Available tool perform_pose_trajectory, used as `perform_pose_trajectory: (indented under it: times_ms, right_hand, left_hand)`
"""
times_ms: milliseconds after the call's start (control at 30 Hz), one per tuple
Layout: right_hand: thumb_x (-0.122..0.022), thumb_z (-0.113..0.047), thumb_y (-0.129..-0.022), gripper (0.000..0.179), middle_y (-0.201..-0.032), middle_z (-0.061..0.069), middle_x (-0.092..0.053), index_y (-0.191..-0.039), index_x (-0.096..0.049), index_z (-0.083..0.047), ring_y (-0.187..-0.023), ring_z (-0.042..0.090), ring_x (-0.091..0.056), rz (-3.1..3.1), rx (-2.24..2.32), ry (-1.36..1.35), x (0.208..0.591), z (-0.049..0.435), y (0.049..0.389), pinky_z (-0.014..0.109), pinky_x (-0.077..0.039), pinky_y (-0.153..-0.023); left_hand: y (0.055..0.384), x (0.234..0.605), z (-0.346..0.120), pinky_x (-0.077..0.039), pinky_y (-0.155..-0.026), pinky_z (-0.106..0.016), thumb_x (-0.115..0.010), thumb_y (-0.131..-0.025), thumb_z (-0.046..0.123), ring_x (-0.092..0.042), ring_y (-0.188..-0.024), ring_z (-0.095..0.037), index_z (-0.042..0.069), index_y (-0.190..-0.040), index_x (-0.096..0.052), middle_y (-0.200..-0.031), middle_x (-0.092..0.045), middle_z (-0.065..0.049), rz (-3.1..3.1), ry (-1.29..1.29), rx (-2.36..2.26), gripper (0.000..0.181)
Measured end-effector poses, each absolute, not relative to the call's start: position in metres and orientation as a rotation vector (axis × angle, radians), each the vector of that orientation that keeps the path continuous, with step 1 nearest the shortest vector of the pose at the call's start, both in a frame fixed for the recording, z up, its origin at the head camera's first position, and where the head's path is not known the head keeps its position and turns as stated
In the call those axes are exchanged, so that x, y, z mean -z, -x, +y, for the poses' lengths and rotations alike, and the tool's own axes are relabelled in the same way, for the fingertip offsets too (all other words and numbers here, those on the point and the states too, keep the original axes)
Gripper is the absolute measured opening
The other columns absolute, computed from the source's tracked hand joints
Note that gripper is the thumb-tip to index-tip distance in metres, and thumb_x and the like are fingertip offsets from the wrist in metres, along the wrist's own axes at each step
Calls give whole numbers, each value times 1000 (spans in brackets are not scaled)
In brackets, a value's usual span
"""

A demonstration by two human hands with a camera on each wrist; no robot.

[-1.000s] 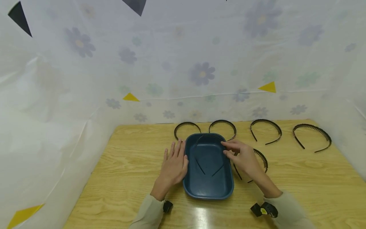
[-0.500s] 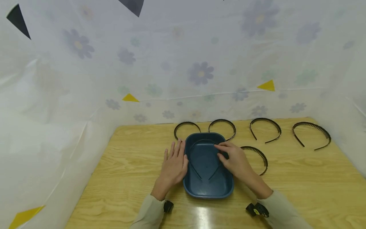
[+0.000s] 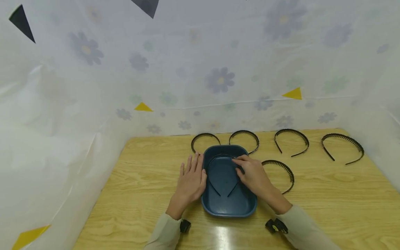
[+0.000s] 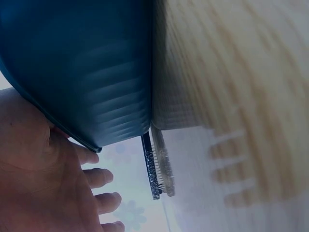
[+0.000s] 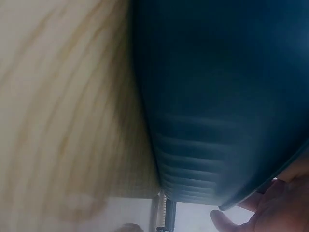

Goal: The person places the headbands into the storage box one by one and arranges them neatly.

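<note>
A dark blue plastic tray [image 3: 229,208] stands on the wooden table, and a black toothed headband [image 3: 215,190] lies inside it with its two ends toward me. My right hand [image 3: 254,175] reaches over the tray's right rim and pinches the headband's right upper part between thumb and fingers; that part is hidden behind the fingers. My left hand [image 3: 190,180] rests with straight fingers along the tray's left rim. In the left wrist view those fingers [image 4: 107,203] extend past the rim. From the right wrist, the tray's outer wall [image 5: 207,111] fills much of the view.
Behind the tray lie two more headbands, one at left [image 3: 203,135] and one at right [image 3: 245,132], partly covered by it. Another headband [image 3: 282,165] lies beside my right forearm. Two further headbands, a nearer one [image 3: 292,131] and a farther one [image 3: 343,137], lie at the back right.
My right hand has moved left and down into the tray with the headband, which now sits lower and flatter inside. The left hand has stayed at the rim.
</note>
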State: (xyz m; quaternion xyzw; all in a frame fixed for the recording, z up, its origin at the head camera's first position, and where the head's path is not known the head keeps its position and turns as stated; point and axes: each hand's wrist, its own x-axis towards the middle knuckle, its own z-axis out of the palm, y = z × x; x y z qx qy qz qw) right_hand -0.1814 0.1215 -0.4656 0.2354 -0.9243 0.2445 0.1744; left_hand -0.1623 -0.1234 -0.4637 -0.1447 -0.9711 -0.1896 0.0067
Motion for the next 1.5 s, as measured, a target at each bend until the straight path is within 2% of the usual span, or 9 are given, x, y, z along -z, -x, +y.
perform_pose_trajectory:
  times_ms: [133, 267, 533, 700, 933, 1200, 1500]
  right_hand:
    - [-81, -2, -85, 35, -114, 17, -70, -120, -75, 1, -85, 27, -69, -2663, -616, -652, 466, 120, 183, 58, -51, -79]
    - [-81, -2, -86, 34, -113, 17, -69, -119, -74, 2, -91, 31, -70, -2663, -556, -685, 469, 119, 185, 59, -50, -80]
    - [-82, 0, -84, 33, -108, 18, -69, -116, -73, 4, -90, 33, -69, -2639, -510, -747, 475, 119, 187, 56, -52, -71]
    - [-81, -1, -85, 32, -106, 18, -69, -115, -73, 4, -90, 33, -69, -2650, -452, -762, 476, 118, 187, 53, -52, -67]
    - [-81, 3, -83, 22, -100, 18, -68, -104, -74, 6, -86, 32, -69, -2618, -427, -833, 478, 117, 187, 41, -57, -61]
    - [-77, 5, -86, 11, -96, 17, -68, -96, -77, 6, -83, 30, -68, -2656, -410, -828, 479, 116, 188, 37, -57, -61]
    - [-77, 3, -87, 19, -103, 19, -65, -105, -76, 9, -90, 32, -66, -2678, -445, -809, 477, 116, 186, 38, -57, -66]
  left_hand:
    - [163, 463, -123, -8, -122, -61, -26, -112, 29, -6, -157, -35, 14, -167, -13, -172, -7, -6, -3035, 460, 588, 58]
    - [165, 463, -123, -9, -122, -62, -27, -112, 27, -8, -157, -36, 12, -166, -14, -172, -8, -7, -3032, 469, 586, 58]
    - [166, 463, -122, -9, -122, -62, -27, -112, 27, -9, -157, -37, 9, -166, -18, -172, -11, -11, -3031, 475, 586, 57]
    - [165, 463, -123, -9, -122, -62, -29, -112, 27, -8, -157, -36, 10, -166, -16, -172, -9, -9, -3038, 469, 584, 58]
    - [164, 462, -123, -8, -123, -60, -29, -112, 28, -7, -157, -35, 12, -166, -14, -172, -7, -7, -3059, 449, 588, 58]
    - [163, 463, -123, -7, -123, -60, -28, -112, 29, -6, -157, -35, 12, -166, -14, -172, -7, -7, -3063, 442, 588, 58]
    - [163, 463, -123, -7, -123, -60, -26, -113, 29, -5, -157, -34, 11, -166, -15, -172, -7, -7, -3060, 451, 589, 58]
